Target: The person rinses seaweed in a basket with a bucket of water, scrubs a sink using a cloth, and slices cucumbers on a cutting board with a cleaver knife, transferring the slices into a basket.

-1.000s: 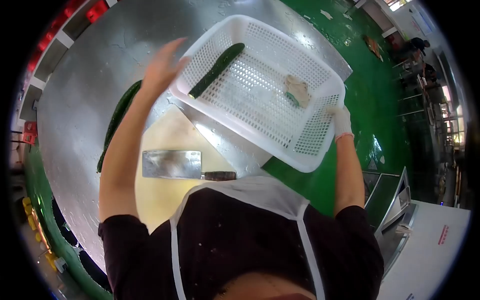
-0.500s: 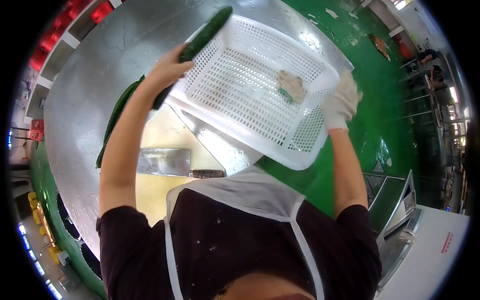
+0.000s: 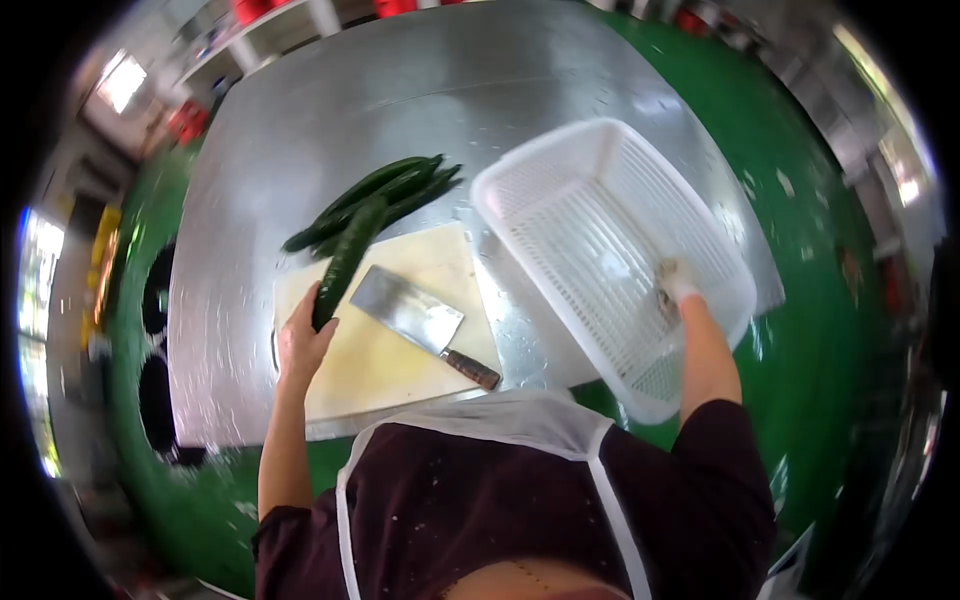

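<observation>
My left hand is wrapped round the lower end of a dark green cucumber, which tilts up over the cutting board. Several more cucumbers lie in a bunch on the metal table behind the board. A cleaver rests flat on the board, its wooden handle toward the lower right. My right hand, in a pale glove, reaches inside the white perforated basket, at a crumpled glove-like cloth. Its fingers are blurred and partly hidden.
The basket sits at the right of the metal table, part of it over the table edge. Green floor surrounds the table. Red items and shelving stand beyond the far edge.
The view has swung. My left hand has moved with the cucumber from the basket's rim to over the board. My right hand has gone from the basket's outer side down into it.
</observation>
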Available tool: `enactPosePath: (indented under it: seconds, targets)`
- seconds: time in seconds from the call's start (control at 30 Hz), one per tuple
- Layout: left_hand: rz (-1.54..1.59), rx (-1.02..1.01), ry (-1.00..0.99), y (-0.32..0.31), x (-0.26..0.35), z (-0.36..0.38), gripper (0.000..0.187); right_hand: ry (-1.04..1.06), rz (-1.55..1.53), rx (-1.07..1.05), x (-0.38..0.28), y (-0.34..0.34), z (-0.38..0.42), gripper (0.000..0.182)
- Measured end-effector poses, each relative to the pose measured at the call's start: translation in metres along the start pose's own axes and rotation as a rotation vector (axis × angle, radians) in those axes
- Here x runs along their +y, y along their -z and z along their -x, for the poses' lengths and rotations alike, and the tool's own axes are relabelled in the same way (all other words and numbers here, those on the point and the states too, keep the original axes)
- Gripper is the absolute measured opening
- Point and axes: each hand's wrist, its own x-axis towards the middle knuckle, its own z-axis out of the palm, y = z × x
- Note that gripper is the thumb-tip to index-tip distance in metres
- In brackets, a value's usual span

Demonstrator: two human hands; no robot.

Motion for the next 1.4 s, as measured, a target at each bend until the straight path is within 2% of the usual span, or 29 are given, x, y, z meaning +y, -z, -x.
enactPosePath:
  seconds: [0.07, 0.13, 0.17, 0.2, 0.27, 0.3, 0.33, 0.37, 0.4, 0.47, 0.5, 0.57, 0.63, 0.67, 0.73, 0.83, 0.93, 1.03, 1.13, 1.23, 1.33, 1.4]
  targets:
    - [-0.054, 0.060, -0.017, -0.010, -0.011, 0.030, 0.065, -0.043, -0.550, -0.253, 0.040, -0.021, -0.041, 0.014]
    - [-0.137, -0.006, 0.021, -0.015, -0.021, 0.041, 0.065, -0.049, -1.152, -0.313, 0.006, 0.013, -0.011, 0.020]
    - [-0.159, -0.030, 0.008, -0.014, -0.020, 0.042, 0.064, -0.065, -1.219, -0.244, -0.046, 0.037, 0.009, 0.006]
    - [-0.179, -0.051, 0.013, -0.014, -0.022, 0.040, 0.063, -0.091, -1.285, -0.173, -0.089, 0.056, 0.035, 0.023]
    - [-0.221, -0.094, -0.044, -0.020, -0.036, 0.029, 0.064, 0.293, -1.387, -0.288, -0.146, 0.083, 0.029, 0.015]
    - [-0.266, -0.104, -0.057, -0.025, -0.043, 0.021, 0.063, 0.429, -1.147, -0.104, -0.199, 0.107, 0.062, 0.021]
    - [-0.299, -0.132, -0.042, -0.027, -0.043, 0.013, 0.062, 0.597, -1.066, -0.046, -0.246, 0.123, 0.098, 0.036]
    - [-0.312, -0.124, -0.074, -0.034, -0.050, 0.007, 0.061, 0.696, -0.202, 0.425, -0.257, 0.145, 0.087, 0.039]
    - [-0.293, -0.151, -0.091, -0.038, -0.056, -0.001, 0.062, 0.855, -0.197, 0.610, -0.272, 0.141, 0.085, 0.040]
    - [-0.322, -0.158, -0.063, -0.054, -0.069, -0.006, 0.062, 1.054, -0.354, 0.566, -0.291, 0.119, 0.127, 0.044]
    - [-0.313, -0.102, -0.049, -0.064, -0.079, -0.008, 0.061, 1.079, -0.510, 0.328, -0.305, 0.105, 0.173, 0.046]
    - [-0.296, -0.068, -0.019, -0.072, -0.094, -0.007, 0.060, 1.127, -0.378, 0.423, -0.276, 0.046, 0.202, 0.035]
    - [-0.287, -0.103, -0.002, -0.066, -0.100, -0.008, 0.059, 1.271, -0.102, 0.277, -0.264, -0.014, 0.246, 0.037]
    - [-0.275, -0.118, -0.002, -0.063, -0.101, -0.011, 0.060, 1.328, -0.081, 0.181, -0.255, -0.048, 0.255, 0.036]
    - [-0.251, -0.150, -0.004, -0.058, -0.095, -0.013, 0.061, 1.051, 0.176, -0.166, -0.253, -0.093, 0.282, 0.037]
    - [-0.238, -0.192, 0.024, -0.058, -0.084, -0.028, 0.063, 0.919, 0.397, -0.151, -0.255, -0.126, 0.288, 0.043]
    - [-0.191, -0.221, -0.019, -0.070, -0.088, -0.051, 0.062, 0.853, 0.430, -0.217, -0.257, -0.138, 0.279, 0.048]
    - [-0.263, -0.287, -0.027, -0.075, -0.085, -0.064, 0.060, 0.671, 0.564, -0.234, -0.247, -0.136, 0.272, 0.050]
    - [-0.235, -0.281, 0.012, -0.074, -0.085, -0.062, 0.059, 0.694, 0.406, -0.157, -0.217, -0.118, 0.273, 0.054]
    - [-0.214, -0.270, -0.001, -0.069, -0.087, -0.054, 0.061, 0.807, 0.025, -0.056, -0.166, -0.116, 0.272, 0.056]
    - [-0.305, -0.197, -0.070, -0.045, -0.100, -0.033, 0.062, 0.160, -0.439, -0.103, -0.210, -0.090, 0.325, 0.046]
    - [-0.243, -0.210, -0.074, -0.019, -0.126, -0.007, 0.055, 0.236, -0.895, -0.183, -0.200, -0.091, 0.322, 0.036]
